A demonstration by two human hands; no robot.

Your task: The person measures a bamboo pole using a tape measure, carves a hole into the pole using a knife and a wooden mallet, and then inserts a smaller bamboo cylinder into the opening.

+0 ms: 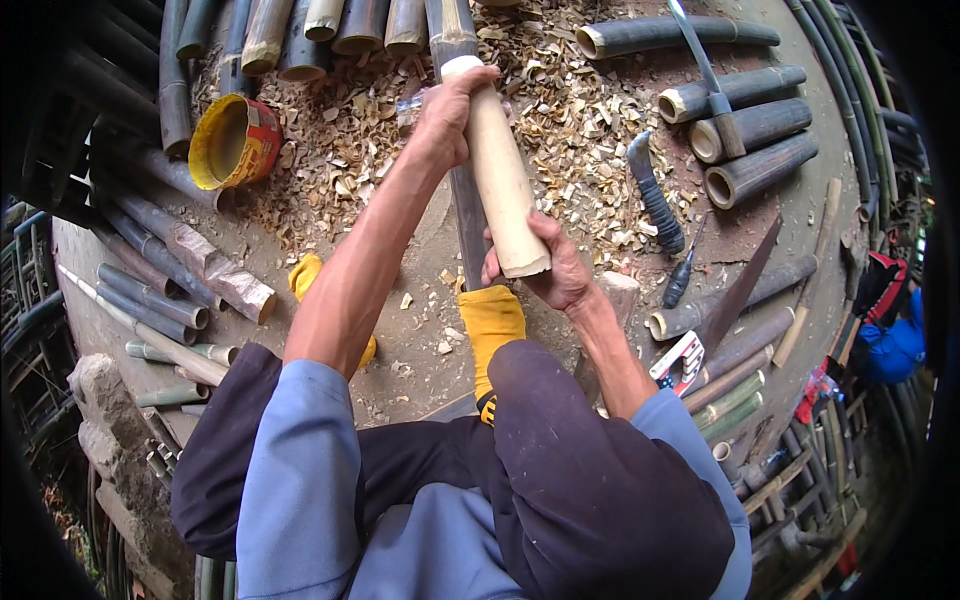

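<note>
A pale, peeled bamboo tube (505, 180) is held between my two hands, slanting from the upper middle down to the right. My left hand (447, 118) wraps round its far end, with the thumb across the top. At the near end, my right hand (562, 265) grips the tube from the right and beneath, so some of its fingers are hidden. Under the tube a long dark bamboo piece (468, 225) runs away from me, its near end beside my yellow-covered foot (492, 325). Pale shavings (560, 130) lie all around it.
To the right lie a curved knife (655, 195) with a wrapped handle, a thin dark-handled tool (680, 280), a handsaw (740, 285) and a long-handled metal tool (703, 60) across cut bamboo tubes (760, 170). A yellow-red bucket (235, 142) stands left, near more bamboo (215, 265).
</note>
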